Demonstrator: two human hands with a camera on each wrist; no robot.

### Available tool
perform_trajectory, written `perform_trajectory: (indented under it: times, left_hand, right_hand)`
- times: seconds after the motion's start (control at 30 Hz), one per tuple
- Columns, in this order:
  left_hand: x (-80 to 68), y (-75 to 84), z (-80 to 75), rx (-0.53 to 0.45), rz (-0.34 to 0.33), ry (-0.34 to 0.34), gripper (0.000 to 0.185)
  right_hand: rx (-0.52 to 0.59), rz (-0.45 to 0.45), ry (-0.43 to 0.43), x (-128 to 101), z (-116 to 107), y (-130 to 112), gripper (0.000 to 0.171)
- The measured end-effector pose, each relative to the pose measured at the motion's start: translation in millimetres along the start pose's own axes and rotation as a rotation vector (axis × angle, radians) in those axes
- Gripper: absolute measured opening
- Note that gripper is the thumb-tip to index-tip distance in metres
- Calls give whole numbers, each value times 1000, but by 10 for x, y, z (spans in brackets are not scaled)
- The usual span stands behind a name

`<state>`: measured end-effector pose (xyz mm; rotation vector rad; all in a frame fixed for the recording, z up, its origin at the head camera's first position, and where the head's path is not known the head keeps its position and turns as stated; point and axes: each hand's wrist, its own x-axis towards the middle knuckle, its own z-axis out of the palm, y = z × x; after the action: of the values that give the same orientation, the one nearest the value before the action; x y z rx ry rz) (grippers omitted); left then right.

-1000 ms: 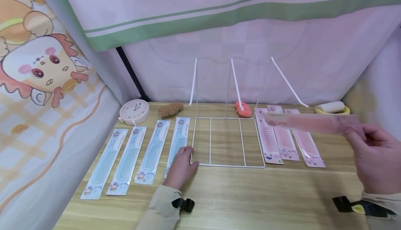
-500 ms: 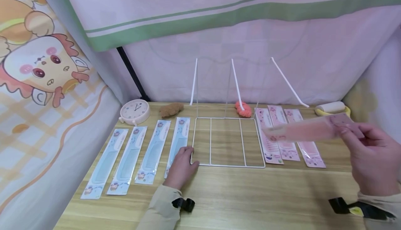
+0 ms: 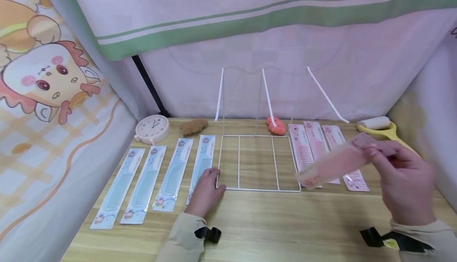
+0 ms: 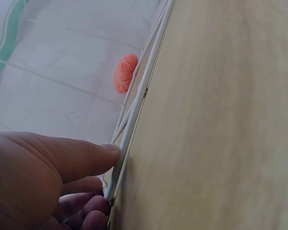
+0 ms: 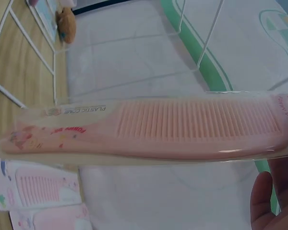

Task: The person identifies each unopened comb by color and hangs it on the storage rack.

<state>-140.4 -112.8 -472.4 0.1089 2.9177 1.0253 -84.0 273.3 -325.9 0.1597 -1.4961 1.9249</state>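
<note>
Right hand pinching my pink comb above table; left hand relaxed, fingers touching rack corner.

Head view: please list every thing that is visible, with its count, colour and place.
Packaged combs: four, light blue, in a row on the table left of the rack.
Packaged combs on the table: three, pink, right of the rack.
Held comb: one, pink, in its packet, in the air over the pink row.
Wire rack: one, white, table centre.
Clock: one, cream, back left.
Brown fuzzy thing: one, beside the clock.
Orange yarn ball: one, behind the rack.
Lint roller: one, yellow handle, back right.
Table: one, light wood.
Left hand: touches the rack's front left corner.
Right hand: pinches the held comb.
</note>
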Motion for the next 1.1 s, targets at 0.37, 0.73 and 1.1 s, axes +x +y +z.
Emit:
perform_trajectory:
  times: [0.37,0.73,1.1]
  left_hand:
    - [5,-25,8,7,11,5,56]
    - [15,-13,1,5,4,-12,57]
    - [20,-10,12,7,3,-2,57]
  right_hand:
    - [138,-16,-84,-128,228,41,15]
    - [-24,-17,-199,-197,472,-5,9]
    - [-299,31,-334,-194,713,1,7]
